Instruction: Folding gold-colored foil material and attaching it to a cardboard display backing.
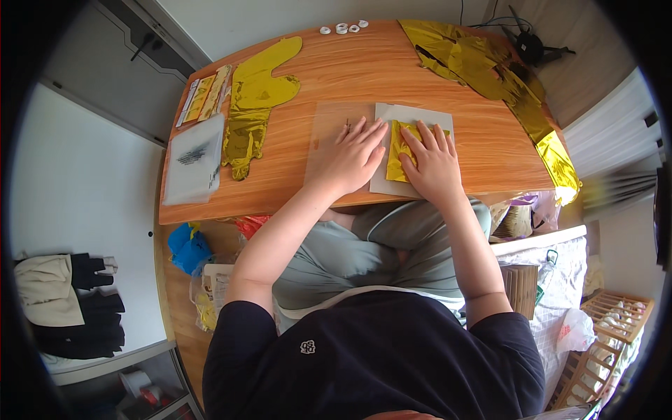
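My right hand (434, 166) lies flat with its fingers spread, pressing on a folded piece of shiny gold foil (395, 159). That foil rests on a pale grey board (417, 112) near the table's front edge. Beside it, my left hand (355, 158) is stretched out over a clear plastic sleeve (324, 129), its fingertips reaching the board's left side. Neither hand grips anything. Part of the foil is hidden beneath the right hand.
On the wooden table (350, 70), a flat gold foil balloon (262, 84) lies left, near a stack of clear bags (194, 161) and packaged strips (203, 96). More gold foil (469, 59) drapes along the right edge. Small white rolls (341, 29) sit at the back; a black device (528, 45) stands right.
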Demonstrator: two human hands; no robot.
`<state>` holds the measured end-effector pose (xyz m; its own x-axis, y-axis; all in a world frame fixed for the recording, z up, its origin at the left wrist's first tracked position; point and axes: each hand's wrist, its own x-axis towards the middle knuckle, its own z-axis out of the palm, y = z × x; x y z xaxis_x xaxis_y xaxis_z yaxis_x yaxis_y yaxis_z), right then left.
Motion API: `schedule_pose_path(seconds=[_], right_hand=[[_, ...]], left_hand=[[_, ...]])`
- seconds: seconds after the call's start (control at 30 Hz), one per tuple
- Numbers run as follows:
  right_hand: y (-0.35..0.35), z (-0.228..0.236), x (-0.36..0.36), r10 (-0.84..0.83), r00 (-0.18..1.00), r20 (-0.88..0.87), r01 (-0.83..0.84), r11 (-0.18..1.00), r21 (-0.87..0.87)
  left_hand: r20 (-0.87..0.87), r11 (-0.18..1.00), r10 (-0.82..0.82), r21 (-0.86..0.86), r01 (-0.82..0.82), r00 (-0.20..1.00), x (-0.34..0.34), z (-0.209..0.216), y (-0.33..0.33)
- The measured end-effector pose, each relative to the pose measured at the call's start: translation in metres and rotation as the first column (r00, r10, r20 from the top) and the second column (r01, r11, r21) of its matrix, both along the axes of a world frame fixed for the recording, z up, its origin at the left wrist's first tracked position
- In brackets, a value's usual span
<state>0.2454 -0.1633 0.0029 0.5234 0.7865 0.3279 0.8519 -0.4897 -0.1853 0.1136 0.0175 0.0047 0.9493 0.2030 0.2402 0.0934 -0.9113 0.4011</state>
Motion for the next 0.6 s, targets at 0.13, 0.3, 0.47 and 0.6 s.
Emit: schedule_pose_path(seconds=[0.13,0.3,0.47,0.6], right_hand=[[0.005,-0.001,-0.002,0.023,1.0,-0.003,-0.023,1.0,0.006],[0.015,-0.001,-0.005,0.038,0.995,-0.097,-0.03,0.996,0.083],[0.018,-0.003,-0.012,0.046,0.994,-0.104,-0.039,0.997,0.071],[0.019,-0.009,-0.014,0.039,0.995,-0.087,-0.032,0.996,0.082]], left_hand=[[-0.108,0.996,-0.011,0.089,0.021,0.994,0.002,0.004,-0.002],[-0.203,0.986,-0.015,0.16,0.048,0.979,0.003,0.01,0.0],[-0.228,0.977,-0.032,0.196,0.078,0.973,0.002,0.016,0.005],[-0.237,0.976,-0.007,0.21,0.058,0.972,-0.003,0.004,0.005]])
